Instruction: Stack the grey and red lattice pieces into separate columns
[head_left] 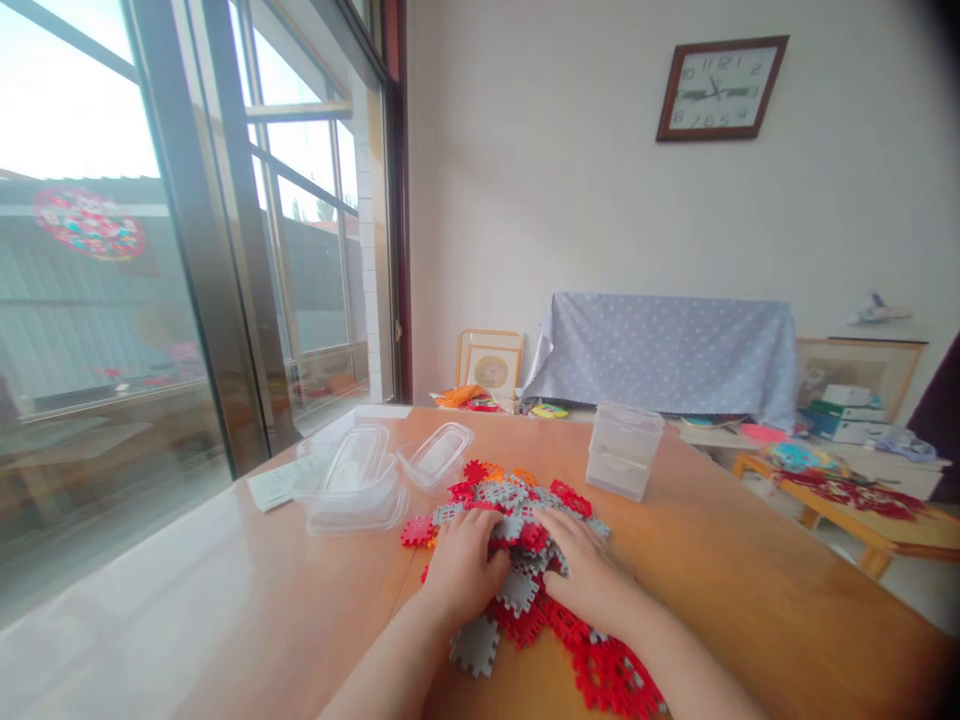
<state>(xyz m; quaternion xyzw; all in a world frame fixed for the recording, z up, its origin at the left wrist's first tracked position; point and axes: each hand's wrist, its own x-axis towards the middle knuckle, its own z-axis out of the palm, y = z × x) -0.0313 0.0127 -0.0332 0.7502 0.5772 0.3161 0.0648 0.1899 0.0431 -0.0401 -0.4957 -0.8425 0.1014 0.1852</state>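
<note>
The left hand [466,562] at nine o'clock and right hand [592,575] at three are seemingly gathering the toy pieces [516,590] between them, I can't tell if gripping any, and lifting one needs pinching.

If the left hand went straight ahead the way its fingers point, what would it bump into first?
The left hand would probably meet the grey toothed pieces of the pile just ahead, though depth is hard to judge from this one view.
</note>
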